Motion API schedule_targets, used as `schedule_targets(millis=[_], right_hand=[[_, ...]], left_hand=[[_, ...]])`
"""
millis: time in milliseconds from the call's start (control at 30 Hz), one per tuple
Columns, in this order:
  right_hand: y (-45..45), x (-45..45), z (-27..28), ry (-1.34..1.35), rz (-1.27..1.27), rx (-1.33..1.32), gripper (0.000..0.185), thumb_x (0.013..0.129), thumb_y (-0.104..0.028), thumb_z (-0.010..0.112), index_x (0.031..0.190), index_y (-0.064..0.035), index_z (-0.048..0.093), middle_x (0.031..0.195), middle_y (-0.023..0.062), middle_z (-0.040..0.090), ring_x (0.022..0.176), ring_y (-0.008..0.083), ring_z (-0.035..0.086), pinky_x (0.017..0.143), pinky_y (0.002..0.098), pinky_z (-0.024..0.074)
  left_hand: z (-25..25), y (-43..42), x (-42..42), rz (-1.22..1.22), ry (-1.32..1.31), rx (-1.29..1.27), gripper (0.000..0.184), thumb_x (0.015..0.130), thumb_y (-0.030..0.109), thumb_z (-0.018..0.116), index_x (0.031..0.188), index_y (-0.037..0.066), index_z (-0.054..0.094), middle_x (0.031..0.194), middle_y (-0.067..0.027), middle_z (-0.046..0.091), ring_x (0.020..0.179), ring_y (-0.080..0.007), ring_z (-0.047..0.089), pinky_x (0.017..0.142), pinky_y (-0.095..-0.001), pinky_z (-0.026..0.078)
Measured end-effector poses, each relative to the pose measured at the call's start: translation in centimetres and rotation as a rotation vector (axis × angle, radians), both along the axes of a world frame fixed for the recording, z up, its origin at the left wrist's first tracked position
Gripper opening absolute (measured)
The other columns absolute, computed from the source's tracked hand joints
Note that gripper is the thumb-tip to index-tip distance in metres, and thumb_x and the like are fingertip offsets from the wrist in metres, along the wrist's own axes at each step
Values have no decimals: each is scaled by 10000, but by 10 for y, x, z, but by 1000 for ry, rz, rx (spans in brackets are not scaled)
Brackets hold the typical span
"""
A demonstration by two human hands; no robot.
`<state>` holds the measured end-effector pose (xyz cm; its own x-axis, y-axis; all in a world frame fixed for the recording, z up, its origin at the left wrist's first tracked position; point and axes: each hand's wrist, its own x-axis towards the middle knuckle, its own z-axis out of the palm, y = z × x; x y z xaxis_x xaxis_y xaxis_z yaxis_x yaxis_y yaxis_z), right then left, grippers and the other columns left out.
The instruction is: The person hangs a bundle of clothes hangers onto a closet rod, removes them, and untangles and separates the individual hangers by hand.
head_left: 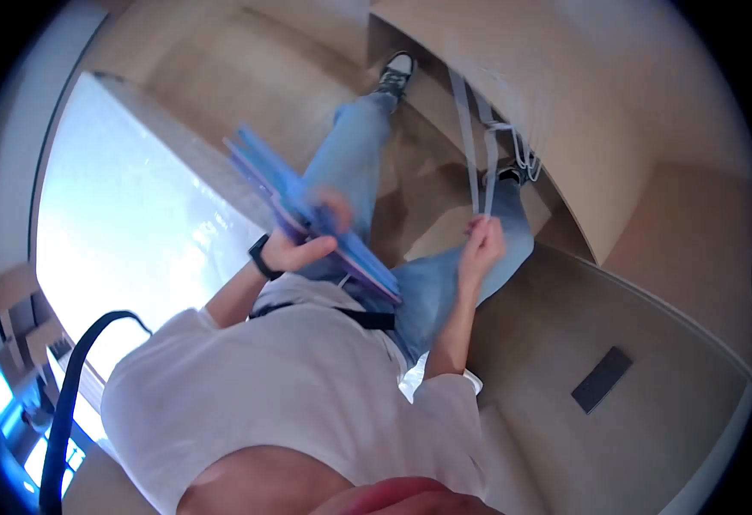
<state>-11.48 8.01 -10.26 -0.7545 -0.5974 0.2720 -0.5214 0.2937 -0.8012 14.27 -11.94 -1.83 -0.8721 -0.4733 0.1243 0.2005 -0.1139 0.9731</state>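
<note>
My left hand, with a dark band at the wrist, is closed around a stack of thin blue and purple folders. The stack lies slanted in front of my waist, and its far end is blurred. Out to the right, my right hand is closed on the near ends of long white straps. These stretch away towards a wooden panel. Several white loops hang close to that panel's edge; whether they join the straps I cannot tell.
A bright, glaring white surface fills the left side. To the right, a dark rectangular piece lies on a greyish surface. My shoe rests on the brown floor. A black strap curves at lower left.
</note>
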Motion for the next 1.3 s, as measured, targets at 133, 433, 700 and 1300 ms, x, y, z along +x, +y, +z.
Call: schedule_targets(millis=[133,433,700,1300], right_hand=[[21,82,-7,69,259,38,108,878,-56,595,786,1,590,818,157,618,701,323,614,611,384,481],[27,81,27,80,401,108,149,815,-129,707,765,-31,607,860,94,640,725,299,635,615,390,506],[-2,74,45,-83,603,86,252,807,-201,713,954,-45,579,1054,115,607,936,352,609,783,417,501],[-64,-205,-67,280,-249,389,265,812,-129,691,1076,-119,678,999,129,674,945,356,603,853,448,485]], left_hand=[[12,-8,-14,218,85,-256,836,827,419,718,1468,8,374,1479,-208,428,1444,-351,299,1177,-471,184],[27,-8,-19,-127,87,-135,951,798,354,757,1527,2,256,1484,-217,423,1417,-344,366,1175,-478,212],[51,-10,-26,-281,105,-479,277,781,258,733,941,52,641,744,-68,615,703,-271,574,652,-370,440],[7,-32,-40,122,32,-75,449,828,388,712,634,146,388,561,23,406,513,-166,378,550,-323,279]])
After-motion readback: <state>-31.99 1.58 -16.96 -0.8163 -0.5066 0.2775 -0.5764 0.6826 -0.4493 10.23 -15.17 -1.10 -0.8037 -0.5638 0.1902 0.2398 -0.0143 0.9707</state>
